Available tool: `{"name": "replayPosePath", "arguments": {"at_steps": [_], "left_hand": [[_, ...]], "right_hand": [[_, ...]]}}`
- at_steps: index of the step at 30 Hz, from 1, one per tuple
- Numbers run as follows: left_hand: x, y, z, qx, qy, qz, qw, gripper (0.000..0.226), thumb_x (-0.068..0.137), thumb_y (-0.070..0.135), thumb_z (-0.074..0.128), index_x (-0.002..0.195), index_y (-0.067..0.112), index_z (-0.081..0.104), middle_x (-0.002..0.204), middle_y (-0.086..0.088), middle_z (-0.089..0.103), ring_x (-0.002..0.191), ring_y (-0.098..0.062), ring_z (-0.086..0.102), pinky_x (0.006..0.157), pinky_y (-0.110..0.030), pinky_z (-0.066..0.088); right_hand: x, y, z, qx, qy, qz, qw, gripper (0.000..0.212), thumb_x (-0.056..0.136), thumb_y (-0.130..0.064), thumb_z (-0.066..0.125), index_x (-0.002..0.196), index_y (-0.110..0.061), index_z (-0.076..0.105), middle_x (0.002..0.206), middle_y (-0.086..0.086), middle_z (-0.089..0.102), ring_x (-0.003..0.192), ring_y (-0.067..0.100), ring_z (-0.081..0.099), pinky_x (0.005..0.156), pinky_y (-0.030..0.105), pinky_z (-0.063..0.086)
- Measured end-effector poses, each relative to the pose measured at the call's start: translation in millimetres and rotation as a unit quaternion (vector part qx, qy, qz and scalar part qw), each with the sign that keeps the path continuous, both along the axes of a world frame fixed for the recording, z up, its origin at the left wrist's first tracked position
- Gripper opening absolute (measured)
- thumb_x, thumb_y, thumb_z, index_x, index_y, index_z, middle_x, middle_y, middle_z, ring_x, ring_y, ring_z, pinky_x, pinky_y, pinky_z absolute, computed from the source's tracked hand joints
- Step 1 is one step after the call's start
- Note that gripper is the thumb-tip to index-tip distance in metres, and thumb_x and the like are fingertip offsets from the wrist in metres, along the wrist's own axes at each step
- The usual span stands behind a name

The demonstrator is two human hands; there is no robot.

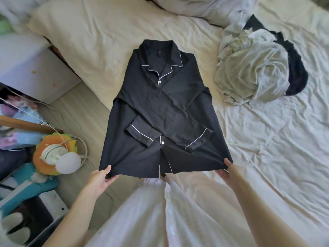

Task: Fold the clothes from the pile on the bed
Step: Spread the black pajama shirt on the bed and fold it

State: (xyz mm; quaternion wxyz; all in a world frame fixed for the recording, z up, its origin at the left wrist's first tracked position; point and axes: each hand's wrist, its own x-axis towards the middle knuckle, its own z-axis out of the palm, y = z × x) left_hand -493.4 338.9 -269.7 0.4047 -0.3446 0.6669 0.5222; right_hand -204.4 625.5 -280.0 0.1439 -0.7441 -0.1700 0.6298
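On the bed [267, 139], front side up and collar pointing away from you, lies the black pyjama shirt [163, 107], white-piped, with both sleeves already crossed over its chest so the cuffs sit just above the hem. Your left hand [99, 178] pinches the hem's left corner, thumb on top of the cloth and fingers curled beneath; your right hand [229, 169] does the same at the right corner, so each grip is clamped on the shirt and the bottom edge is drawn taut and slightly lifted between them. Right of the shirt and well apart from it, the pile of unfolded clothes [252, 68], pale grey cloth over something dark, waits its turn. Beyond the shirt's collar rests a cream pillow [89, 32]. Left of the shirt, off the bed's edge, stands an orange toy [53, 154] among bedside clutter.

By the look of it, you are partway through the first garment: sleeves are in, and the lengthwise fold is the step in hand. That next move calls for carrying both corners together up toward the collar, keeping the hem level so the crossed sleeves stay trapped inside and do not slide out, then laying the edge down square to the shoulders and smoothing the crease.
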Motion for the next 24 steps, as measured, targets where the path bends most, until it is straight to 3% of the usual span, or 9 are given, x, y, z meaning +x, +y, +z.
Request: {"name": "replayPosePath", "arguments": {"at_steps": [8, 11, 13, 15, 17, 20, 22, 24], "left_hand": [[-64.3, 58.5, 36.2, 0.106, 0.006, 0.027, 0.994, 0.011, 0.093, 0.007, 0.055, 0.102, 0.000, 0.055, 0.104, -0.014, 0.059, 0.090, -0.025, 0.060, 0.082, -0.038, 0.048], [-106.1, 96.1, 43.7, 0.126, -0.008, 0.008, 0.992, 0.012, 0.097, 0.020, 0.051, 0.093, 0.009, 0.056, 0.089, -0.004, 0.061, 0.095, -0.020, 0.059, 0.092, -0.039, 0.043], [-137.6, 126.0, 46.1, 0.157, -0.007, 0.042, 0.987, 0.017, 0.098, 0.020, 0.049, 0.085, 0.010, 0.053, 0.077, -0.002, 0.062, 0.090, -0.021, 0.061, 0.091, -0.044, 0.043], [-171.7, 160.5, 48.5, 0.180, 0.000, 0.084, 0.980, 0.020, 0.099, 0.018, 0.047, 0.082, 0.009, 0.051, 0.071, 0.000, 0.059, 0.082, -0.020, 0.060, 0.088, -0.043, 0.045], [-207.4, 197.8, 50.1, 0.200, 0.003, 0.117, 0.973, 0.022, 0.099, 0.015, 0.044, 0.082, 0.006, 0.053, 0.070, 0.000, 0.059, 0.076, -0.019, 0.061, 0.085, -0.037, 0.048], [-265.7, 254.6, 44.5, 0.231, 0.011, 0.173, 0.957, 0.022, 0.099, 0.008, 0.042, 0.081, 0.004, 0.054, 0.074, -0.004, 0.059, 0.066, -0.016, 0.061, 0.071, -0.030, 0.056], [-307.5, 291.5, 34.1, 0.258, 0.024, 0.198, 0.945, 0.021, 0.099, 0.005, 0.042, 0.082, 0.003, 0.053, 0.078, -0.006, 0.058, 0.084, -0.015, 0.063, 0.062, -0.030, 0.056], [-344.3, 323.2, 18.4, 0.298, 0.048, 0.204, 0.931, 0.019, 0.098, 0.004, 0.041, 0.086, 0.000, 0.055, 0.084, -0.011, 0.061, 0.108, -0.017, 0.060, 0.075, -0.032, 0.055]], "right_hand": [[-49.4, 48.2, 23.7, 0.063, 0.112, 0.003, 0.992, 0.011, 0.098, -0.016, 0.049, 0.100, -0.008, 0.056, 0.093, 0.005, 0.064, 0.083, 0.020, 0.065, 0.077, 0.033, 0.052], [-88.0, 85.3, 32.2, 0.086, 0.151, 0.005, 0.985, 0.022, 0.101, -0.019, 0.043, 0.082, -0.010, 0.050, 0.075, 0.003, 0.059, 0.072, 0.015, 0.062, 0.065, 0.030, 0.053], [-121.9, 112.9, 39.9, 0.094, 0.187, -0.035, 0.977, 0.029, 0.102, -0.021, 0.041, 0.075, -0.011, 0.045, 0.056, 0.000, 0.058, 0.057, 0.012, 0.062, 0.054, 0.029, 0.056], [-160.5, 143.8, 47.8, 0.096, 0.236, -0.107, 0.961, 0.024, 0.101, -0.020, 0.044, 0.078, -0.010, 0.048, 0.058, 0.001, 0.062, 0.046, 0.010, 0.064, 0.046, 0.025, 0.054], [-198.3, 180.3, 49.1, 0.096, 0.252, -0.159, 0.950, 0.014, 0.099, -0.017, 0.049, 0.088, -0.008, 0.053, 0.080, 0.006, 0.064, 0.054, 0.015, 0.069, 0.047, 0.030, 0.055], [-253.2, 241.8, 42.5, 0.091, 0.261, -0.204, 0.939, 0.015, 0.098, -0.015, 0.049, 0.100, -0.002, 0.055, 0.091, 0.014, 0.063, 0.083, 0.025, 0.068, 0.052, 0.039, 0.057], [-290.4, 284.8, 35.4, 0.092, 0.267, -0.228, 0.932, 0.020, 0.098, -0.012, 0.049, 0.111, 0.001, 0.056, 0.093, 0.017, 0.063, 0.084, 0.028, 0.066, 0.054, 0.042, 0.057], [-320.7, 321.6, 21.8, 0.104, 0.282, -0.231, 0.925, 0.020, 0.097, -0.009, 0.048, 0.111, 0.003, 0.056, 0.095, 0.017, 0.064, 0.094, 0.029, 0.065, 0.059, 0.043, 0.058]]}}
